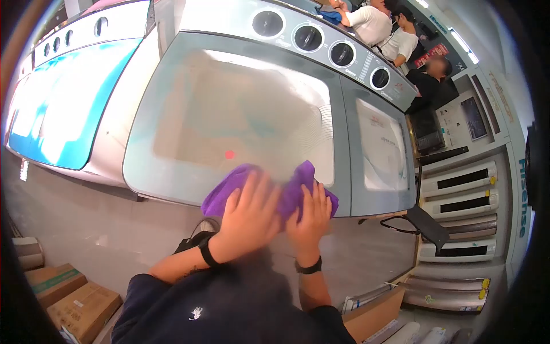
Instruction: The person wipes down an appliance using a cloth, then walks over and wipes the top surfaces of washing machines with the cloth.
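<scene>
A purple cloth [226, 189] lies bunched at the front edge of a grey washing machine's see-through lid [189, 114]. My left hand [252, 212] presses on the cloth's left part, its fingers spread and a little blurred. On the right part of the cloth rests my right hand [309, 218], with fingers apart and pointing up towards the machine. The two hands are close together, and a dark band circles each wrist. A small red sticker [230, 155] shows on the lid, just above the cloth.
Control knobs [307, 38] line the machine's back panel. Another washing machine with a blue lid [69, 103] stands at left. Several people [372, 26] are behind the machine at upper right. Cardboard boxes [86, 307] sit at lower left; a black chair [427, 226] is at right.
</scene>
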Demonstrator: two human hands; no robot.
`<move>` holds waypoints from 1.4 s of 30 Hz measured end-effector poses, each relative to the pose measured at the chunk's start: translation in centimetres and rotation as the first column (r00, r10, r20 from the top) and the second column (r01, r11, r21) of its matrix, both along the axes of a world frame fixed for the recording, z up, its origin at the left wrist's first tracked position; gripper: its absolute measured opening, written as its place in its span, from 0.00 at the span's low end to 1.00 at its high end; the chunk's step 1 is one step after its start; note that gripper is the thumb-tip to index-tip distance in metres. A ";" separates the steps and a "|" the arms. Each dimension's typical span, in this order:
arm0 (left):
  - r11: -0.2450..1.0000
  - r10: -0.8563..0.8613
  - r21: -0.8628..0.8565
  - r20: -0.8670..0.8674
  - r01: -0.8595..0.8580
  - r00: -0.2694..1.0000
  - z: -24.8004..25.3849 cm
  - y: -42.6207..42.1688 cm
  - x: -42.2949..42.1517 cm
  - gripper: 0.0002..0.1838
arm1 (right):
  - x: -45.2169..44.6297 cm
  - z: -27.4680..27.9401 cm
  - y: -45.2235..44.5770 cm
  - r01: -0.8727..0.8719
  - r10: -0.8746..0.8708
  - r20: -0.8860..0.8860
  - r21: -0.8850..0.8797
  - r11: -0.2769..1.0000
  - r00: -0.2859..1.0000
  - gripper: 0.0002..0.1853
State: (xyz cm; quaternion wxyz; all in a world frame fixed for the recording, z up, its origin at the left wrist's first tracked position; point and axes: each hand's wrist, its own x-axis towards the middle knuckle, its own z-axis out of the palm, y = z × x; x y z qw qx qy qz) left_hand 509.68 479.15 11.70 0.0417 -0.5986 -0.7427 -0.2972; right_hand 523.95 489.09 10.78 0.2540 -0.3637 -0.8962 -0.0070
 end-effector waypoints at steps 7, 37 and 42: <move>0.997 0.053 0.057 0.080 -0.058 0.995 0.1 -2.7 -3.6 0.27 | -6.2 1.7 -2.1 -0.187 0.186 -0.010 -0.059 0.981 0.982 0.31; 0.994 0.034 0.100 0.080 -0.042 0.996 0.3 -1.3 -2.1 0.26 | -4.0 1.0 -1.9 -0.097 0.097 -0.066 -0.001 0.995 0.993 0.27; 0.971 0.204 0.104 0.095 -0.214 0.974 0.7 -4.1 -5.4 0.26 | -8.0 1.5 -3.8 -0.251 0.248 -0.080 -0.035 0.967 0.965 0.26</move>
